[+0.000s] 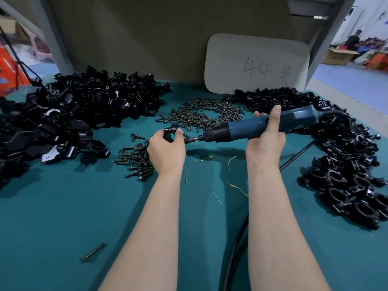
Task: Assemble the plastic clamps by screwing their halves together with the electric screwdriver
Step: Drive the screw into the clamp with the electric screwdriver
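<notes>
While a black clamp is pinched by the left hand, the electric screwdriver is gripped by the right hand, its bit aimed at the clamp.

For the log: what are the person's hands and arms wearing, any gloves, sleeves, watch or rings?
Nothing worn shows. The left hand and right hand are bare, no gloves, and no ring on the fingers in view. The left forearm and right forearm are bare down to the picture's lower edge: no sleeve, watch or wristband.
</notes>
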The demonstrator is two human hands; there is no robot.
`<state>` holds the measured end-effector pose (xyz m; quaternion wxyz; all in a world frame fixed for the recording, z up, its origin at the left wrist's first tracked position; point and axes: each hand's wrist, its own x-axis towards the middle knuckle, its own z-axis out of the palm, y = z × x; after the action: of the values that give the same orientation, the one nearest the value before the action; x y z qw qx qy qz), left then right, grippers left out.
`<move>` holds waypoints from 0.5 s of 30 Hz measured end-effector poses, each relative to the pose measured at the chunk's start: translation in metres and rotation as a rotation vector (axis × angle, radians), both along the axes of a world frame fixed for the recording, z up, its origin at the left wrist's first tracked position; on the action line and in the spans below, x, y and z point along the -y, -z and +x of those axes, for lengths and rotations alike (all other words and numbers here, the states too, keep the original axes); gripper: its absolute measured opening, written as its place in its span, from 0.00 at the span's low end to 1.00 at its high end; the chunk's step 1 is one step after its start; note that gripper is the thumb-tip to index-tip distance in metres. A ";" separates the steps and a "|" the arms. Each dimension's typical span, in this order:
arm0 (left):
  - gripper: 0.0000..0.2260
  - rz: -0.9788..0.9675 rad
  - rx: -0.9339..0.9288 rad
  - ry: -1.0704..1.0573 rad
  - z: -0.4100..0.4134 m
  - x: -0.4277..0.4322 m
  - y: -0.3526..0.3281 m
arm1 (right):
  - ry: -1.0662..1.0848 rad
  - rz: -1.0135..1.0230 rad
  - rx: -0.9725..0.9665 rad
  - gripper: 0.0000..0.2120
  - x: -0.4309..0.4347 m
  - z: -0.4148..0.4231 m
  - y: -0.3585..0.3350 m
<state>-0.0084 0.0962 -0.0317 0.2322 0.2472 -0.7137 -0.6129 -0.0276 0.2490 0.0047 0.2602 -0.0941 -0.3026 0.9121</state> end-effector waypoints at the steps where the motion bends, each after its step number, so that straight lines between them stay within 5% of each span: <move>1: 0.09 0.005 0.002 0.003 0.000 -0.001 0.000 | 0.015 -0.005 0.007 0.08 0.000 0.000 0.000; 15: 0.09 0.031 -0.029 0.006 0.001 0.001 -0.001 | 0.063 -0.058 0.030 0.10 0.000 0.001 -0.002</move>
<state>-0.0074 0.0955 -0.0307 0.2367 0.2396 -0.7014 -0.6282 -0.0263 0.2490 0.0067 0.2815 -0.1247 -0.2769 0.9102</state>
